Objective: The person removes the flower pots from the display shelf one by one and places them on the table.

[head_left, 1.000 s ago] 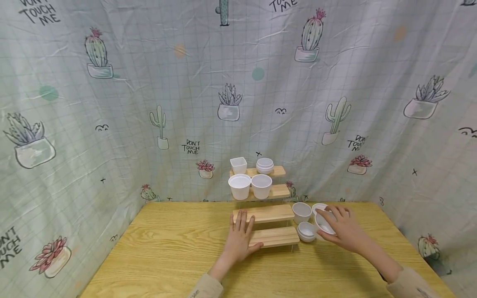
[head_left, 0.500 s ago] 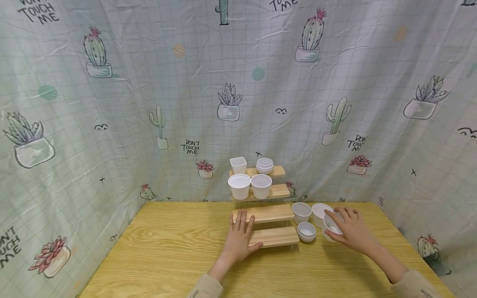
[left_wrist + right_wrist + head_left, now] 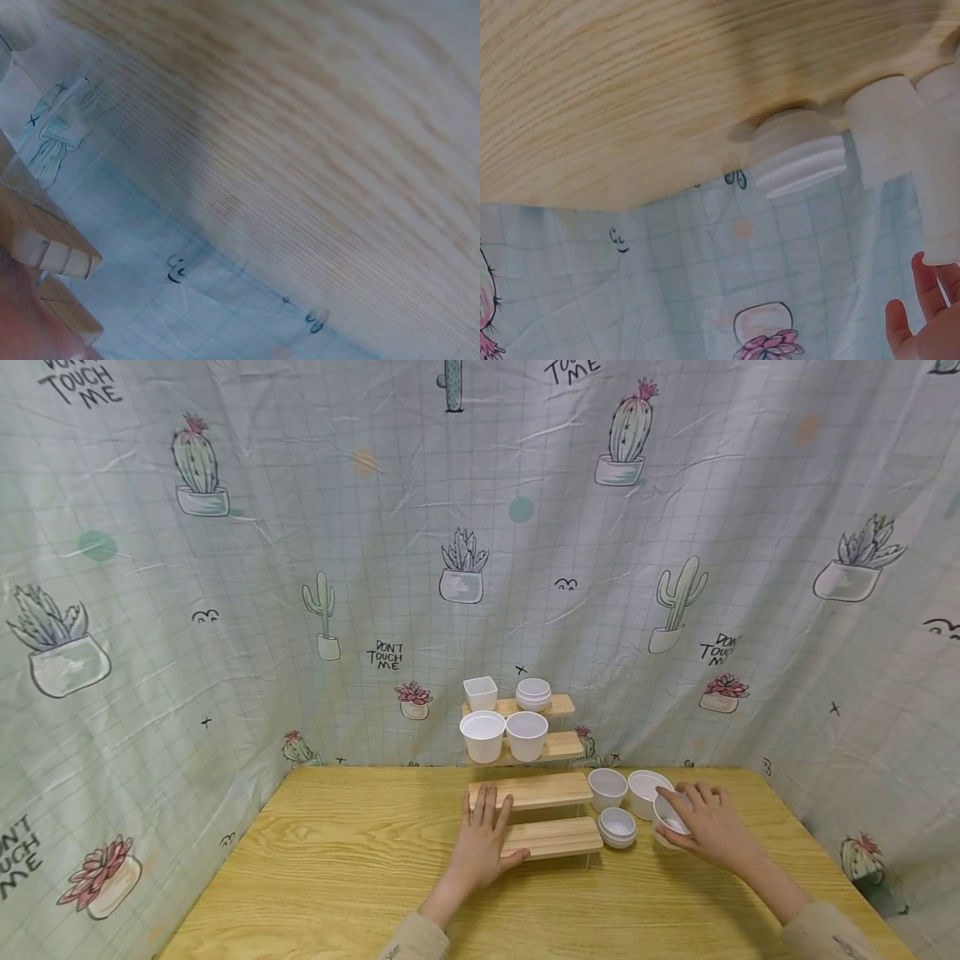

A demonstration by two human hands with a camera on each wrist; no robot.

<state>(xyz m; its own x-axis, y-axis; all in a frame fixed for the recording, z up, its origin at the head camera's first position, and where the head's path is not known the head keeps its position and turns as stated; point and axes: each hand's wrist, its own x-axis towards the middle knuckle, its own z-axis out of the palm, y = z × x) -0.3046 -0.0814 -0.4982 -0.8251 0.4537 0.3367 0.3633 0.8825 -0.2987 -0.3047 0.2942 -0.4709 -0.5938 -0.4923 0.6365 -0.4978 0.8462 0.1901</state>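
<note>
My left hand (image 3: 480,845) lies with straight fingers on the two lower steps of a tiered wooden stand (image 3: 558,837), thumb along the lowest step's front edge. In the left wrist view, part of that hand (image 3: 30,319) shows beside the step ends. My right hand (image 3: 710,827) holds a white plastic pot (image 3: 664,823) by its rim, low over the table and to the right of the stand. Seen from the right wrist, fingertips meet the rim of a white pot (image 3: 941,180). Close by stand another white pot (image 3: 642,802), a grey-white pot (image 3: 606,788) and a ribbed round pot (image 3: 617,829).
On the stand's second-highest step are two round pots, a wide one (image 3: 482,737) and a narrower one (image 3: 527,737). The top step bears a square pot (image 3: 480,694) and a ribbed pot (image 3: 533,695). A cactus-print curtain (image 3: 375,568) surrounds the wooden table (image 3: 337,835).
My right hand has moved a little to the right with the white pot, uncovering the pot behind it. Over the last half second it has barely moved. My left hand has stayed in place.
</note>
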